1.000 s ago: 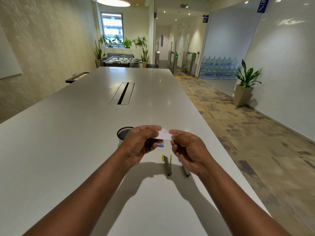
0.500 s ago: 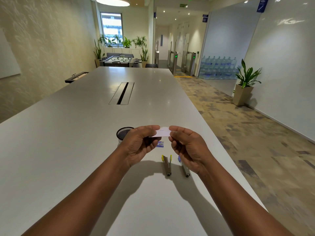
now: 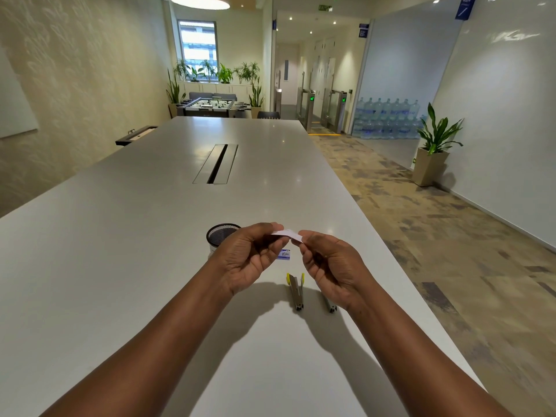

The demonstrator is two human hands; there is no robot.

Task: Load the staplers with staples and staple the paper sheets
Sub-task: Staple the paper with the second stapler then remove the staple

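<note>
A small white paper slip (image 3: pixel 287 234) is held above the table between both hands, now nearly edge-on. My left hand (image 3: pixel 251 257) pinches its left end and my right hand (image 3: pixel 329 266) pinches its right end. Below them a yellow-tipped stapler (image 3: pixel 296 290) lies on the white table (image 3: pixel 120 251), opened out flat. A second stapler (image 3: pixel 329 303) lies to its right, mostly hidden by my right hand. A small blue staple box (image 3: pixel 285 254) rests just beyond the staplers.
A black mesh cup (image 3: pixel 221 234) stands behind my left hand. A cable slot (image 3: pixel 216 164) is set in the table's middle. The table's right edge (image 3: pixel 400 266) runs close to my right hand, with carpeted floor beyond.
The paper slip has tilted from facing me to nearly flat, and both hands have shifted slightly with it. The staplers and the box have not moved.
</note>
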